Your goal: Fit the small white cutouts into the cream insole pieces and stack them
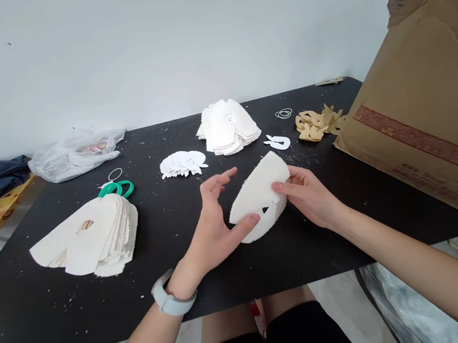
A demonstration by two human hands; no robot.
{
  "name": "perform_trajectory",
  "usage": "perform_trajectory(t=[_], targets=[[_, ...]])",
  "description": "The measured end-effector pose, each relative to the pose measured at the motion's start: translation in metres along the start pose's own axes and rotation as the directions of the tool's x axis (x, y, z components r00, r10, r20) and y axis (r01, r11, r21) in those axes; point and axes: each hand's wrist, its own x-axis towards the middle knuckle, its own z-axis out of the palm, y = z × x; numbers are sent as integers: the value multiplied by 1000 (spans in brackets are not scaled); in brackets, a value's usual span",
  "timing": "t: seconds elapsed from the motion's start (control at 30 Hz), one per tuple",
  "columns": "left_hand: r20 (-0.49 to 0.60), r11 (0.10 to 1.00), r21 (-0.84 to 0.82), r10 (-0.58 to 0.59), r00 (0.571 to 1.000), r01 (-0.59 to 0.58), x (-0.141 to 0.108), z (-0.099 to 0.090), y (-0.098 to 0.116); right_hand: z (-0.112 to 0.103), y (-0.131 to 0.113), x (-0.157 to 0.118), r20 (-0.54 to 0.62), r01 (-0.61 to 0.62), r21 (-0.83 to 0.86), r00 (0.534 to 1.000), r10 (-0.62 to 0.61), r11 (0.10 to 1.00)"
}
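White fabric cutout (258,199) held over the black table (60,319), long axis slanting lower-left to upper-right. Right hand (308,196) clamps its right end; left hand (215,233) spread open, thumb touching its lower-left edge.

So the piece in question was a white padded cutout (260,198), roughly a half-oval, looked like thick felt or foam to me. One long edge curved round, the other ran fairly straight, with a bit of fuzz along the top. There was a small dark notch near the lower left. It sat tilted up at an angle, pinched by the right grip (308,196), with the left grip (216,227) open beside it, thumb just against the lower corner.
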Motion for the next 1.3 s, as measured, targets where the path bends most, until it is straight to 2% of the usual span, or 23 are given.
perform_trajectory(t=[0.03, 0.07, 0.13, 0.17, 0.23, 0.3, 0.37, 0.4, 0.43, 0.5, 0.6, 0.7, 0.83, 1.0, 1.3], targets=[[68, 985, -121, -114, 991, 121, 1, -1, -1, 0, -1, 0, 19, -29, 25, 999, 29, 999], [174, 938, -235, -217, 960, 255, 2, -2, -1, 0, -2, -1, 29, -54, 40, 998, 53, 998], [381, 783, -382, -351, 855, 492, 3, -3, -1, 0, -4, -2, 39, -106, 46, 994, 104, 993], [439, 706, -418, -393, 808, 571, 3, -4, -1, 0, -5, -3, 47, -134, 38, 990, 132, 990], [456, 604, -475, -453, 766, 640, 3, -5, -2, -2, -5, -4, 77, -180, -10, 981, 181, 984], [398, 572, -517, -499, 770, 638, 3, -6, -4, -5, -3, -4, 100, -152, -97, 982, 162, 984], [348, 583, -517, -526, 776, 627, 3, -7, -7, -8, -1, -4, 93, 3, -251, 995, 21, 968], [337, 594, -503, -534, 775, 628, 3, -8, -8, -10, 1, -4, 95, 112, -353, 992, -84, 929], [330, 603, -488, -542, 773, 631, 2, -8, -10, -11, 2, -4, 117, 226, -460, 974, -194, 858], [322, 610, -465, -559, 764, 642, 2, -9, -12, -12, 2, -4, 214, 401, -651, 912, -350, 645], [314, 612, -460, -566, 762, 643, 2, -9, -13, -14, 0, -5, 387, 533, -772, 827, -409, 346], [301, 638, -436, -561, 771, 635, 3, -10, -13, -15, -2, -4, 476, 602, -771, 762, -439, 207], [306, 692, -351, -551, 776, 630, 4, -9, -11, -15, 1, -2, 514, 629, -759, 737, -439, 167], [293, 728, -265, -564, 772, 633, 4, -6, -12, -11, 6, 0, 560, 665, -723, 724, -402, 190], [316, 734, -288, -534, 785, 615, 2, -6, -13, -11, 11, 0, 536, 652, -737, 725, -432, 179]])
